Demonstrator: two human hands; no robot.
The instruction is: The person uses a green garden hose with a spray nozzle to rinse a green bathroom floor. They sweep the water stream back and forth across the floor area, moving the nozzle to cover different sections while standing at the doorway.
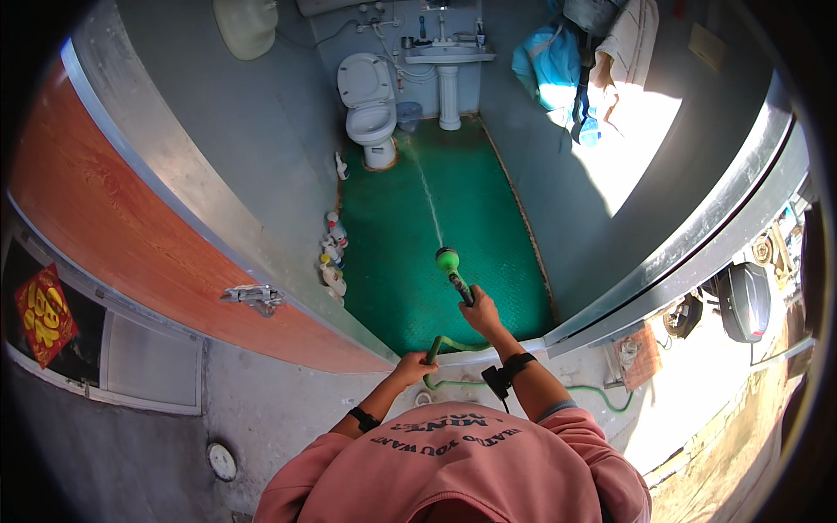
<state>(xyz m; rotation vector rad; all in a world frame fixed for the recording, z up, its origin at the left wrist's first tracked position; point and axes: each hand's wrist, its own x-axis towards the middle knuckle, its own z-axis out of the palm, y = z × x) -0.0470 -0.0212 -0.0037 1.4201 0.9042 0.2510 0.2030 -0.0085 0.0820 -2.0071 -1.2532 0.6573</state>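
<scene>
My right hand [484, 311] grips the handle of a green and black hose spray nozzle [448, 260], pointed into a small bathroom. A thin jet of water [428, 193] leaves the nozzle and runs toward the far end of the green floor [451, 196], near a clear plastic bin [409, 116]. Lower and to the left, my left hand [414, 369] is closed around the green garden hose [451, 343]. The hose loops between my hands, and a stretch of it trails off to the right over the concrete.
A white toilet [370, 124] and a pedestal sink [449, 91] stand at the back. Several bottles [333, 252] line the left wall. Clothes [556, 65] hang on the right wall. A wood-look door [163, 242] stands open at left. A raised sill [458, 356] crosses the doorway.
</scene>
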